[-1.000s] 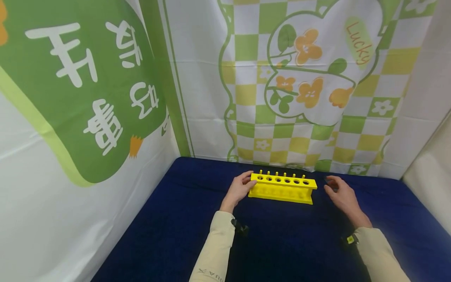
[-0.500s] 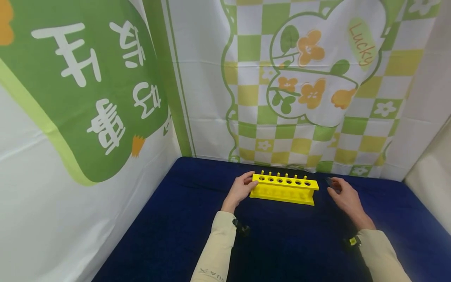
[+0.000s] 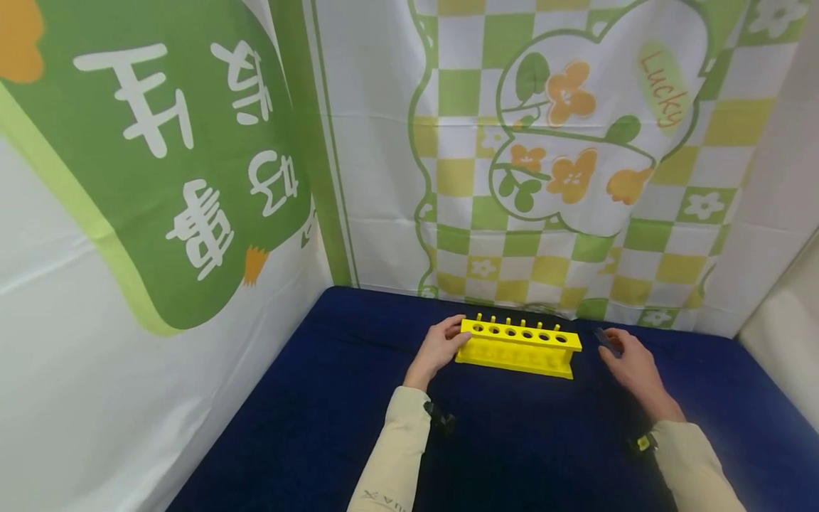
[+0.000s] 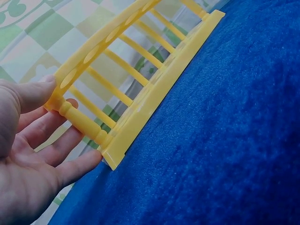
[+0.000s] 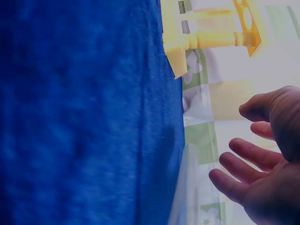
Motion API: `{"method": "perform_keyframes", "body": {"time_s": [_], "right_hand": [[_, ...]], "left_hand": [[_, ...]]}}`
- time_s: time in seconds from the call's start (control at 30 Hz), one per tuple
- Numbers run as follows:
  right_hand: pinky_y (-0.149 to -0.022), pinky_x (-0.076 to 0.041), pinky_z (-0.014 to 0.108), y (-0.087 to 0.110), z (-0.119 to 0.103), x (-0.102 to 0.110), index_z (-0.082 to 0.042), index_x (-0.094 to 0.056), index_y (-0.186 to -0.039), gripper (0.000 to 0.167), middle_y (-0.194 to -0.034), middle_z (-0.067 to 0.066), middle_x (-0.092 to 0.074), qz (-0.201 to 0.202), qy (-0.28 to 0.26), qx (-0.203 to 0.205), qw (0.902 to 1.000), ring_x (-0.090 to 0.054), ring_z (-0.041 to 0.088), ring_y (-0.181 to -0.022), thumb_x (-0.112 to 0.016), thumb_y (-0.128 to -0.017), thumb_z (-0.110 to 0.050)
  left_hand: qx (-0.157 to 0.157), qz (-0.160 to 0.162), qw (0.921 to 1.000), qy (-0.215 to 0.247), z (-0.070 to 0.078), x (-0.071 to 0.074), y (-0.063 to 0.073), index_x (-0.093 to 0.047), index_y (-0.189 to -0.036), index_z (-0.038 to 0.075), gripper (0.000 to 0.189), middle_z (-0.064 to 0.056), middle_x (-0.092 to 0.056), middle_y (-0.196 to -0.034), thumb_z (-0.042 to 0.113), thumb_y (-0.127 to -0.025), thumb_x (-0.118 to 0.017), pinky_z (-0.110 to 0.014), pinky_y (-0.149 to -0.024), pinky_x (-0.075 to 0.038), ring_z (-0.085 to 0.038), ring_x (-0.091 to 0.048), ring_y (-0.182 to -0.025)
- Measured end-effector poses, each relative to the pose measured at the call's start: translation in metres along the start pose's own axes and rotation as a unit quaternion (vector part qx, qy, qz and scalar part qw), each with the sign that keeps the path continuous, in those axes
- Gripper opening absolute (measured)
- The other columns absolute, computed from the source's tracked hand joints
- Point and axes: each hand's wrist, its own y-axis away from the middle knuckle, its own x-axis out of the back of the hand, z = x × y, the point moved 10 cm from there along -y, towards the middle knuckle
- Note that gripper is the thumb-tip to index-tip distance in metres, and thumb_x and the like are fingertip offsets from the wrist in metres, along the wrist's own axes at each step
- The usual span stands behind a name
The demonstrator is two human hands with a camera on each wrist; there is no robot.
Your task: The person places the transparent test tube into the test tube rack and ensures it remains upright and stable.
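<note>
Both arms [image 3: 395, 448] reach forward, left grip [image 3: 440, 348] holding, right grip [image 3: 633, 360] loosely spread.

Rack [image 3: 517, 355] plain yel, cloth [image 3: 525, 441] dk blue, sleeves [image 3: 394, 444] beige, backdrop [image 3: 550, 242] wht/grn/yel checks w/ orange flwrs.

Checkered curtain [image 3: 550, 163] behind blue cloth [image 3: 512, 434]

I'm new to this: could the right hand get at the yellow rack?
Probably yes: the right hand is near the yellow rack, the gap looks clear, and the left hand holds only the opposite end.
</note>
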Motion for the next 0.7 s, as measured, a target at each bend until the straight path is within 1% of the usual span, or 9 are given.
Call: {"method": "perform_keyframes", "body": {"time_s": [0.17,0.4,0.53,0.7], "right_hand": [[-0.084,-0.048,0.06,-0.006,0.0,0.004,0.008,-0.043,-0.136,0.048,-0.123,0.034,-0.051,-0.006,0.021,0.005,0.9998,-0.054,0.047,-0.105,-0.056,-0.097,-0.017],[-0.086,-0.046,0.062,-0.013,-0.003,0.012,0.012,-0.043,-0.136,0.051,-0.126,0.039,-0.049,-0.016,0.048,0.022,0.9985,-0.051,0.053,-0.11,-0.056,-0.096,-0.016],[-0.086,-0.046,0.063,-0.015,-0.003,0.014,0.013,-0.042,-0.137,0.052,-0.127,0.041,-0.049,-0.035,0.058,0.026,0.9973,-0.051,0.055,-0.111,-0.056,-0.096,-0.016],[-0.086,-0.046,0.064,-0.019,0.002,0.013,0.014,-0.039,-0.138,0.055,-0.129,0.042,-0.048,-0.062,0.074,0.016,0.9952,-0.05,0.056,-0.112,-0.056,-0.096,-0.016]], "left_hand": [[0.002,-0.001,1.0,-0.001,0.0,-0.001,0.0,-0.046,-0.148,0.021,0.055,-0.008,-0.062,-0.136,0.032,-0.097,-0.062,-0.037,-0.095,-0.055,-0.022,-0.062,-0.118],[0.005,-0.001,1.0,-0.004,-0.001,0.0,-0.002,-0.046,-0.148,0.022,0.055,-0.007,-0.062,-0.135,0.032,-0.097,-0.063,-0.037,-0.094,-0.055,-0.02,-0.063,-0.116],[0.007,-0.002,1.0,-0.003,-0.002,0.0,-0.002,-0.047,-0.147,0.024,0.054,-0.007,-0.062,-0.135,0.032,-0.096,-0.063,-0.037,-0.095,-0.055,-0.02,-0.063,-0.116],[0.012,0.001,0.9999,-0.003,-0.005,0.0,-0.003,-0.047,-0.146,0.026,0.053,-0.007,-0.062,-0.135,0.033,-0.096,-0.064,-0.037,-0.095,-0.055,-0.019,-0.064,-0.115]]}}
